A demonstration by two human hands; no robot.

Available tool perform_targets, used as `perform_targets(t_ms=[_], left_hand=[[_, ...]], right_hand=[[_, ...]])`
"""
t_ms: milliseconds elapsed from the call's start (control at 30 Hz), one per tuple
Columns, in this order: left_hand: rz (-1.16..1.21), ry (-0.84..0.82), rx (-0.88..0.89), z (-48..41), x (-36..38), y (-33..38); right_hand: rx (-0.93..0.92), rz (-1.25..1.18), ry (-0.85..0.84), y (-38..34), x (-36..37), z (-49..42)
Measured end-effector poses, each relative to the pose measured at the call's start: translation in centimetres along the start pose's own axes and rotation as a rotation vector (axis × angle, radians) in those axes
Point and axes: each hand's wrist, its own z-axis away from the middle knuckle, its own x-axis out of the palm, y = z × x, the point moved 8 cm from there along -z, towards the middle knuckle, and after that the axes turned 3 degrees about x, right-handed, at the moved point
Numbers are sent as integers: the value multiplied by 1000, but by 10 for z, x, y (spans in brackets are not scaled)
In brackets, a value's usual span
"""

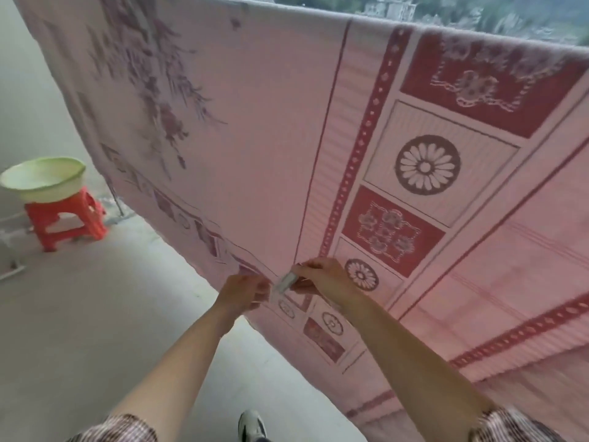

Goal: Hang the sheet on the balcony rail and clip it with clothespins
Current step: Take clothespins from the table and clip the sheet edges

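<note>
A large pink sheet with dark red flower panels hangs over the balcony rail along the top of the view and reaches almost to the floor. My left hand pinches the sheet's lower edge. Right beside it, my right hand grips a pale clothespin that sits at that same edge, between the two hands. The rail itself is hidden under the cloth.
A green and white basin rests on a red plastic stool at the left, on the grey concrete floor. My shoe shows at the bottom. Trees and buildings lie beyond the rail.
</note>
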Motion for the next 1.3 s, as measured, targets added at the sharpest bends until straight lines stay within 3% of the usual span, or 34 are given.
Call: perform_targets(t_ms=[367, 633, 800, 933, 1100, 1300], left_hand=[[199, 95, 2, -167, -200, 67], [310, 194, 81, -263, -393, 81], [150, 282, 184, -325, -545, 98], [-92, 445, 303, -361, -655, 133], [-302, 565, 429, -412, -744, 162], [55, 460, 272, -525, -840, 150]], right_hand=[[-95, 108, -100, -128, 173, -214], [-99, 170, -263, -189, 358, -347], [-64, 130, -385, -230, 490, -431], [9, 34, -489, -260, 592, -488], [3, -62, -418, -305, 677, -559], [-65, -54, -399, -347, 753, -661]])
